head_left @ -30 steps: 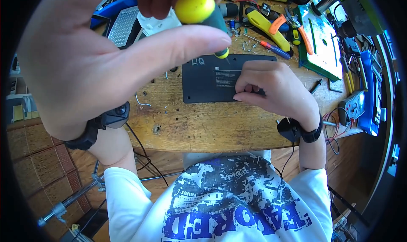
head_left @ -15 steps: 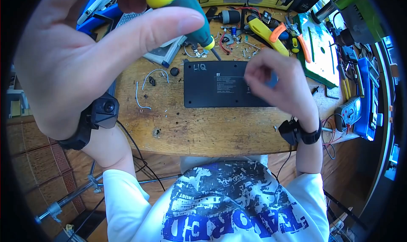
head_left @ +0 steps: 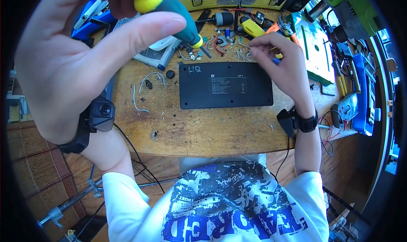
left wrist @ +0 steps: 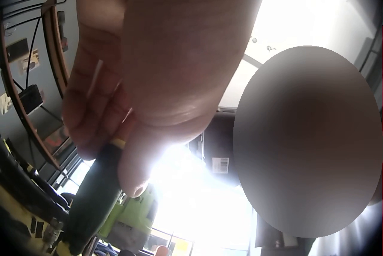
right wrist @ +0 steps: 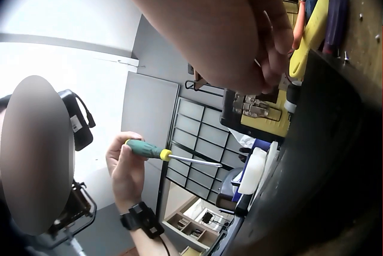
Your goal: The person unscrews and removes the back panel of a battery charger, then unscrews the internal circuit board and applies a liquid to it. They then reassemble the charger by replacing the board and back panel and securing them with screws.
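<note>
My left hand (head_left: 85,68) is raised at the left, gripping a green-and-yellow screwdriver (head_left: 178,17) with the thumb along its handle. The right wrist view shows the whole screwdriver (right wrist: 146,149), its bare shaft pointing away from the hand. On the bench lies a flat black rectangular panel (head_left: 227,98) with printed text, screw holes and "LIQ" handwritten in one corner. My right hand (head_left: 284,66) hovers past its far right corner, fingers bent, thumb and index tips near each other over small loose parts. I cannot tell whether something tiny is between them.
Behind the panel, small screws and wire scraps (head_left: 243,54) litter the wooden bench (head_left: 203,132). A yellow-handled tool (head_left: 253,28) lies near the right hand. At the right are a drill press (head_left: 349,6) and a multimeter (head_left: 345,108). Wire pieces (head_left: 140,106) lie left of the panel.
My right hand has lifted off the panel's right part and moved away from me to its far edge, uncovering it. The left hand with the screwdriver has shifted left.
</note>
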The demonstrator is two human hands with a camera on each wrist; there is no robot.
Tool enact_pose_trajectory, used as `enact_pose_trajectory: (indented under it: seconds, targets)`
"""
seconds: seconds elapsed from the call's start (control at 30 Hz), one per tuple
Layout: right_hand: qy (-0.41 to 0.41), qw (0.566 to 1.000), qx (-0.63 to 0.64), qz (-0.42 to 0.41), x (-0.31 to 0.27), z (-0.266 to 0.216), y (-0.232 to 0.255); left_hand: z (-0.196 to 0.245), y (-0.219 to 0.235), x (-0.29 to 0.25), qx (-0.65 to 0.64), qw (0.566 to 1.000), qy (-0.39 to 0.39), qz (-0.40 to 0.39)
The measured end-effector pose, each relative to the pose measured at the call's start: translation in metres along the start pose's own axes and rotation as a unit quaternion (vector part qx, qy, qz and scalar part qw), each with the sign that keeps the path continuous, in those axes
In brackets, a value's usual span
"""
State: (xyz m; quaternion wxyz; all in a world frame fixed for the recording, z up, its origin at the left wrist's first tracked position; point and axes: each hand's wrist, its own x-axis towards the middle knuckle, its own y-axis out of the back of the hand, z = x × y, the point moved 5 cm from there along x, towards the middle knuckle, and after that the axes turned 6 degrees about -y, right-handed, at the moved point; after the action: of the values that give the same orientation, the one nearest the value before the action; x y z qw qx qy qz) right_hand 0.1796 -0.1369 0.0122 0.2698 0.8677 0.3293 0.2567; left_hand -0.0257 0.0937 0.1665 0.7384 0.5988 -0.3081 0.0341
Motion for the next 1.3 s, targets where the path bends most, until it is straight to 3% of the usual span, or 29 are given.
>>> enact_pose_trajectory:
  seconds: [0.07,0.13,0.17,0.23,0.33,0.4,0.53,0.57,0.6,0.63,0.8,0.83,0.9,0.93,0.97,1.0,1.03,1.07,1.1,1.13,1.17,1.2,1.27,1.3]
  targets:
    - [0.027,0.999,-0.005,-0.041,-0.004,-0.011,0.001,-0.003,0.009,-0.009,0.006,1.0,0.004,0.003]
    - [0.176,0.974,-0.081,-0.115,-0.016,-0.036,-0.008,0.004,0.014,-0.007,0.018,1.0,0.013,0.005]
    - [0.159,0.969,-0.072,-0.175,-0.02,-0.038,-0.014,0.009,0.014,-0.003,0.027,0.999,0.017,0.004]
    - [0.153,0.966,-0.082,-0.191,-0.028,-0.042,-0.021,0.023,0.012,0.011,0.043,0.999,0.023,0.001]
    - [0.141,0.963,-0.116,-0.2,-0.034,-0.044,-0.029,0.025,0.01,-0.02,0.015,0.986,0.167,0.009]
    - [0.11,0.969,-0.115,-0.189,-0.034,-0.043,-0.031,0.026,0.003,-0.048,-0.004,0.973,0.203,0.109]
    - [0.102,0.97,-0.115,-0.187,-0.031,-0.041,-0.021,0.035,-0.004,-0.118,-0.027,0.897,0.375,0.233]
    - [0.125,0.975,-0.096,-0.158,-0.03,-0.039,-0.018,0.038,-0.008,-0.133,-0.028,0.9,0.369,0.23]
    - [0.147,0.977,-0.079,-0.13,-0.029,-0.039,-0.013,0.036,-0.012,-0.153,-0.063,0.875,0.408,0.25]
    - [0.113,0.982,-0.074,-0.132,-0.027,-0.034,-0.012,0.034,-0.019,-0.168,-0.099,0.847,0.447,0.271]
    - [0.098,0.99,0.014,-0.103,-0.021,-0.038,-0.005,0.043,-0.067,-0.165,-0.246,0.814,0.481,0.211]
    - [0.045,0.987,0.099,-0.121,-0.021,-0.034,-0.007,0.044,-0.073,-0.162,-0.254,0.816,0.483,0.189]
    - [-0.029,0.96,0.231,-0.158,-0.021,-0.029,-0.012,0.041,-0.082,-0.162,-0.261,0.82,0.481,0.168]
    - [-0.028,0.96,0.231,-0.155,-0.021,-0.031,-0.013,0.039,-0.088,-0.16,-0.221,0.847,0.472,0.101]
    - [-0.078,0.923,0.333,-0.179,-0.023,-0.032,-0.016,0.038,-0.092,-0.156,-0.179,0.869,0.459,0.034]
    - [-0.127,0.871,0.431,-0.2,-0.025,-0.031,-0.019,0.038,-0.093,-0.15,-0.18,0.871,0.456,0.033]
    - [-0.125,0.865,0.438,-0.209,-0.026,-0.025,-0.023,0.041,-0.096,-0.138,-0.14,0.897,0.418,-0.008]
    - [-0.176,0.82,0.494,-0.232,-0.03,-0.026,-0.024,0.046,-0.099,-0.128,-0.099,0.919,0.378,-0.049]
    - [-0.24,0.787,0.527,-0.214,-0.035,-0.027,-0.023,0.046,-0.103,-0.125,-0.103,0.912,0.389,-0.077]
    - [-0.302,0.748,0.558,-0.194,-0.041,-0.029,-0.023,0.048,-0.104,-0.117,-0.103,0.914,0.386,-0.078]
    - [-0.316,0.739,0.571,-0.166,-0.042,-0.031,-0.023,0.051,-0.102,-0.104,-0.053,0.938,0.335,-0.067]
    - [-0.315,0.739,0.573,-0.163,-0.041,-0.03,-0.023,0.057,-0.1,-0.092,-0.003,0.957,0.283,-0.055]
    - [-0.274,0.698,0.637,-0.181,-0.039,-0.032,-0.028,0.061,-0.1,-0.076,-0.017,0.949,0.309,-0.054]
    - [-0.274,0.697,0.638,-0.179,-0.038,-0.031,-0.031,0.067,-0.099,-0.062,-0.094,0.952,0.289,-0.02]
